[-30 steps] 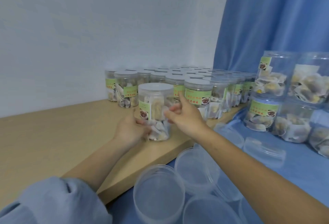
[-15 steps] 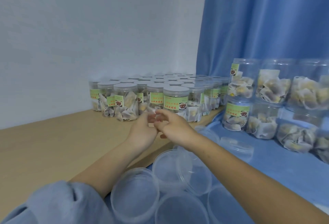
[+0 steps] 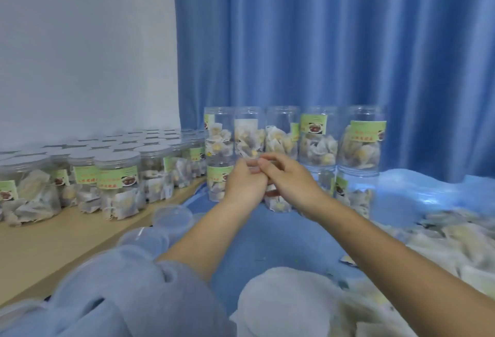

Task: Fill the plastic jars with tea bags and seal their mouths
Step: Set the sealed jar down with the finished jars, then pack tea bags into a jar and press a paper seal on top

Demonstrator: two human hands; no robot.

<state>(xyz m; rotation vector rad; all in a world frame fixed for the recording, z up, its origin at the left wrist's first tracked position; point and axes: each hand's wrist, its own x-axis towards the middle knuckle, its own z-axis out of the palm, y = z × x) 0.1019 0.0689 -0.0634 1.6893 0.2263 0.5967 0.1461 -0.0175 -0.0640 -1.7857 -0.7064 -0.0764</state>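
My left hand (image 3: 245, 182) and my right hand (image 3: 289, 175) meet fingertip to fingertip above the blue cloth (image 3: 281, 234). Their fingers are loosely curled and I see nothing between them. Just behind them stand lidless jars of tea bags (image 3: 317, 141), stacked in two tiers; my hands hide part of the lower tier. Several lidded jars (image 3: 116, 175) with green labels crowd the wooden table (image 3: 48, 243) at left. Loose clear lids (image 3: 172, 217) lie at the table's edge. A heap of loose tea bags (image 3: 450, 237) spreads at right.
A blue curtain (image 3: 348, 41) hangs behind the stacked jars, and a white wall (image 3: 80, 41) rises behind the table. My blue sleeve (image 3: 120, 296) fills the lower left. White filter material (image 3: 284, 302) lies close in front of me.
The jar my hands held a second ago now stands among the lidded jars. My view swung right, and both hands moved, still together, in front of the stacked lidless jars.
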